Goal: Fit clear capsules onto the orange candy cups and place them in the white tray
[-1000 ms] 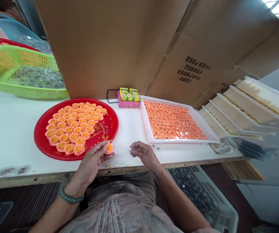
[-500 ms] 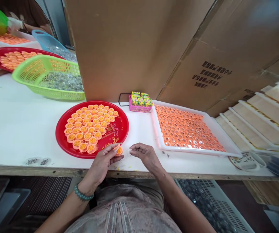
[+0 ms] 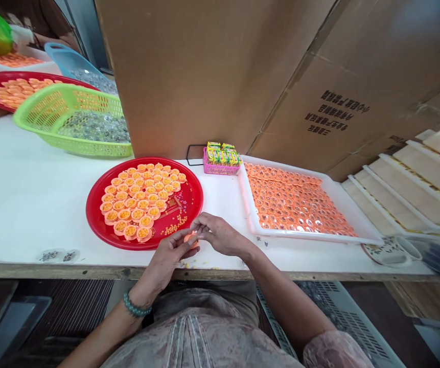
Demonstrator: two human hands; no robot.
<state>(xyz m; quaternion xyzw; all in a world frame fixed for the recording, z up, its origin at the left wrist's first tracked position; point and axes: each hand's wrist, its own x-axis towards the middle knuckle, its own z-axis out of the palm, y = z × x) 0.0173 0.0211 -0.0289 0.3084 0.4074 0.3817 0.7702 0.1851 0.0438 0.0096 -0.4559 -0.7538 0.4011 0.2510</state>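
My left hand [image 3: 171, 256] is closed around one small round orange cup [image 3: 191, 239], held just over the table in front of the red tray's right edge. My right hand [image 3: 217, 234] has come against the same cup, its thumb and fingers pinched at the top. Whatever lies between those right fingertips is hidden. Left of my hands, the red round tray [image 3: 99, 225] carries many orange cups with yellow bits inside, and loose yellow pieces lie near its right side. To the right, a white tray [image 3: 365, 234] holds rows of orange pieces under shiny clear covers.
A green basket [image 3: 36, 130] of small clear pieces stands at the left back. The pink basket [image 3: 220, 169] holds yellow-green packets. Cardboard [image 3: 212, 76] walls off the back. White trays [image 3: 407, 179] are stacked at right. A person [image 3: 51, 23] works at far left.
My right hand has moved left and now meets the orange cup in my left hand. The left hand has shifted slightly right. The view has tilted a little.
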